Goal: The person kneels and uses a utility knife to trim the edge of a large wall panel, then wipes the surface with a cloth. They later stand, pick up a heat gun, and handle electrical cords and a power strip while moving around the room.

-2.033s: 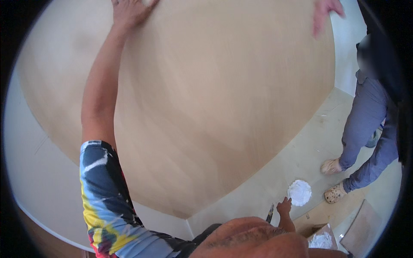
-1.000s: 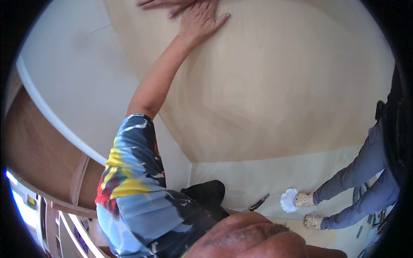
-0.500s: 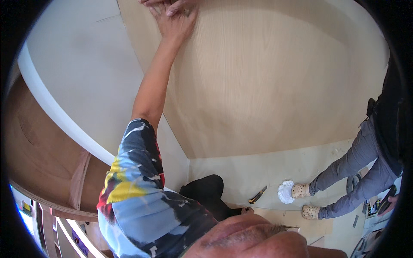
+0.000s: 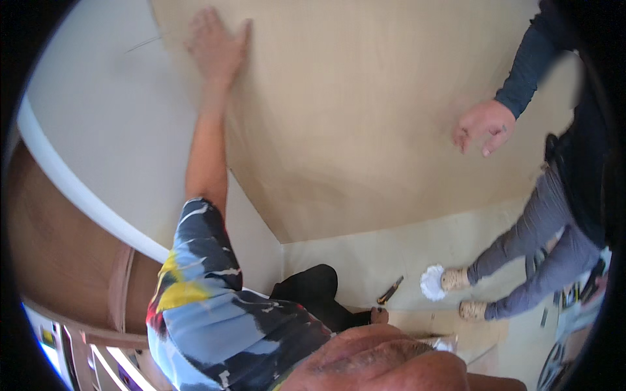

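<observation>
My left hand lies with its fingers spread against a pale wood-grain panel, close to the panel's left edge. It is open and holds nothing. The bare forearm comes out of a colourful patterned short sleeve. My right hand does not show. To the right, another person's hand, in a dark sleeve, hangs before the panel with its fingers loosely bent and apart. A plain white panel adjoins the wood-grain one on the left.
A utility knife lies on the floor by my dark-trousered leg. Beyond it stands the other person in grey trousers and light clogs, beside a white crumpled item. A brown curved wooden structure is at left.
My left hand has shifted down and left in the picture, its fingers now spread. The hand that overlapped it no longer shows there. The other person's arm has appeared at right.
</observation>
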